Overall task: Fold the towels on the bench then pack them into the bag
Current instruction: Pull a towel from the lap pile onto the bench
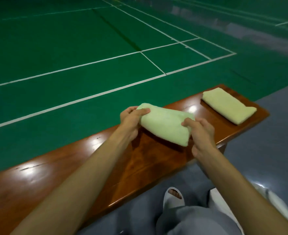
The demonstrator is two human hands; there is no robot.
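A folded pale green towel [165,123] is held over the middle of the glossy brown wooden bench [55,168]. My left hand [131,120] grips its far left end, thumb on top. The near right end is pinched by my right hand [201,133], fingers curled round the edge. Whether the towel's underside rests on the wood I cannot tell. A second, pale yellow towel [228,106] lies folded flat near the bench's right end. No bag is plainly in view.
Beyond the bench spreads a green court floor [72,48] with white lines. On the near side is grey floor, my grey trouser leg [195,219] and a white sandal [173,197]. Something white [278,202] shows at the lower right edge.
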